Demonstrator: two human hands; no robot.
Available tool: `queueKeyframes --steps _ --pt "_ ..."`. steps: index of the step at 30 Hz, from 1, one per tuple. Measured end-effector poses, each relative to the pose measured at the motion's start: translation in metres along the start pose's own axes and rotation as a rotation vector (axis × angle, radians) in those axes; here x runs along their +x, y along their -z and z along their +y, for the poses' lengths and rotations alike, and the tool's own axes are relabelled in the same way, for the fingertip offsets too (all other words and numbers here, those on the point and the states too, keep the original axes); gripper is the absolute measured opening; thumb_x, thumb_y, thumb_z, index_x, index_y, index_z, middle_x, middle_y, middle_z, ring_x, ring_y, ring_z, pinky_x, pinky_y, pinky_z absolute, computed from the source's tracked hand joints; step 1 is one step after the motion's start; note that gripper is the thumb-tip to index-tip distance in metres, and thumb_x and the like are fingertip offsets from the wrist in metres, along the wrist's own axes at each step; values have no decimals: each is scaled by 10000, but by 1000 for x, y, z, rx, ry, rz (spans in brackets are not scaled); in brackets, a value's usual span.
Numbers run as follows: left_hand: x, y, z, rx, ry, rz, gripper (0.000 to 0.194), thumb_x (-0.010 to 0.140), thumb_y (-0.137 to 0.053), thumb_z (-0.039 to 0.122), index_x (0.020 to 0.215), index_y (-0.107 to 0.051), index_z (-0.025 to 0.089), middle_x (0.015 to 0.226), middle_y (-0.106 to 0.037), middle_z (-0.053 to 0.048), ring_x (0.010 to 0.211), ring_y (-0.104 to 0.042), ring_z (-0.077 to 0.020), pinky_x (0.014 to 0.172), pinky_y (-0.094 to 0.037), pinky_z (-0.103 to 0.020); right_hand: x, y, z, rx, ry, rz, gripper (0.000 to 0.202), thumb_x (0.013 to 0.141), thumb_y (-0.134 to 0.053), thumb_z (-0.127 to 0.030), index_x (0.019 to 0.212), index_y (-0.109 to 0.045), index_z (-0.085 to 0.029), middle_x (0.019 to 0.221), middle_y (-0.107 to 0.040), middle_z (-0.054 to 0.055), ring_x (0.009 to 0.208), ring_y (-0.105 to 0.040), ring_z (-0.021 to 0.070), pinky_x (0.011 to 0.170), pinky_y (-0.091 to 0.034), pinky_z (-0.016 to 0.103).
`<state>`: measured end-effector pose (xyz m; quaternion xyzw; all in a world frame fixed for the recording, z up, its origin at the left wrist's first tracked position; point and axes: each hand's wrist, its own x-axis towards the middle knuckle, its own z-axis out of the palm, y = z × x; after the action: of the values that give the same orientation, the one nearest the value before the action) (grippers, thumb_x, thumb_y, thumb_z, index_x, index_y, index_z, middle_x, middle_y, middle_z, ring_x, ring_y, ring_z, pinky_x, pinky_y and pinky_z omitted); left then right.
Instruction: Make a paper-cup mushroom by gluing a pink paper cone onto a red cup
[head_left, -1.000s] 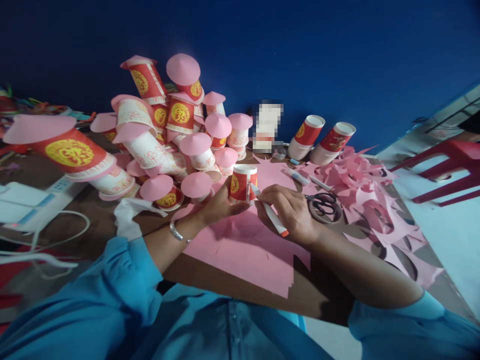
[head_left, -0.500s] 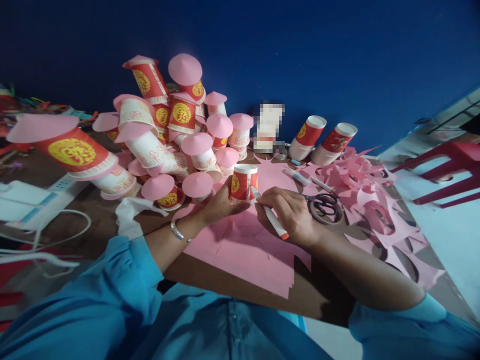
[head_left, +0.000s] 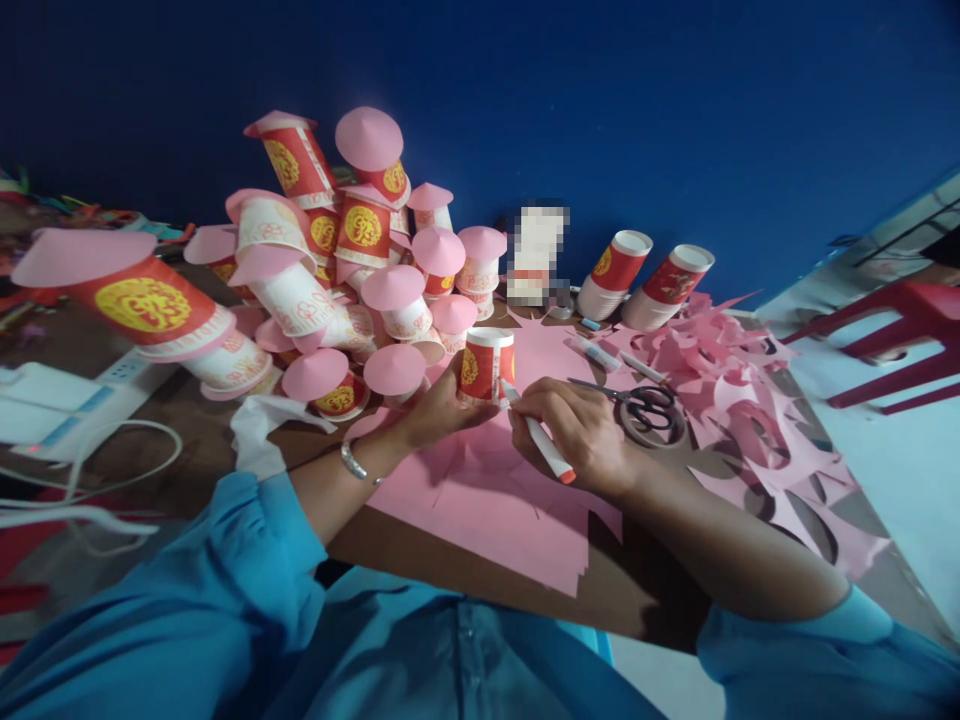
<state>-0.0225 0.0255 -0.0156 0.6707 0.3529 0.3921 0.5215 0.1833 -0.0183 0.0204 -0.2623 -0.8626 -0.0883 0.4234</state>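
My left hand (head_left: 442, 410) grips a red and white paper cup (head_left: 489, 362) with a yellow emblem, its rim up, from its left side and base. A white marker (head_left: 546, 446) with an orange-red end is pinched in my right hand (head_left: 574, 425). Its tip meets the cup's front, low on the white stripe. Both hands are above overlapping sheets of pink paper (head_left: 510, 520) on the brown table. Close by on the left stand paper cups topped with pink paper cones (head_left: 394, 372).
Black-handled scissors (head_left: 649, 408) and a roll of tape (head_left: 675, 440) lie right of my right hand. Pink paper offcuts (head_left: 757, 420) cover the right side. Two stacks of cups (head_left: 616, 272) stand behind. A power strip (head_left: 124, 385) with white cables lies left; a red stool (head_left: 892, 340) stands right.
My right hand and the marker have shifted slightly, the tip a little lower on the cup. My left hand still holds the cup in place.
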Motion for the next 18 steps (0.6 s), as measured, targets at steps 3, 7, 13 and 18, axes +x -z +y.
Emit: queueKeyframes --steps 3,7,13,18 --pt "0 0 2 5 16 1 790 692 -864 651 1217 -481 202 1125 -647 -96 1053 -655 -278 886 -559 -419 0 0 0 -3 -7 -2 178 902 -564 -52 967 -533 -215 751 -653 7 632 -636 144 557 -484 253" --pt "0 -1 1 -18 29 6 801 681 -873 646 1209 -485 186 1130 -645 -105 1062 -654 -286 904 -557 -433 0 -1 0 -11 -10 -1 178 896 -570 -51 954 -535 -215 738 -644 0 619 -627 137 553 -475 247" --pt "-1 -1 0 -69 30 12 756 693 -884 615 1209 -517 203 1136 -669 -96 1078 -655 -282 949 -552 -443 0 0 2 42 10 59 195 903 -597 -55 1017 -546 -205 762 -647 11 635 -632 144 560 -493 256" --pt "-1 -1 -5 -273 9 -32 591 793 -847 503 1237 -576 221 1186 -700 -100 1163 -666 -301 1056 -519 -504 -5 1 15 62 -70 170 290 954 -657 -194 1219 -547 -239 956 -691 58 845 -702 209 679 -572 326"
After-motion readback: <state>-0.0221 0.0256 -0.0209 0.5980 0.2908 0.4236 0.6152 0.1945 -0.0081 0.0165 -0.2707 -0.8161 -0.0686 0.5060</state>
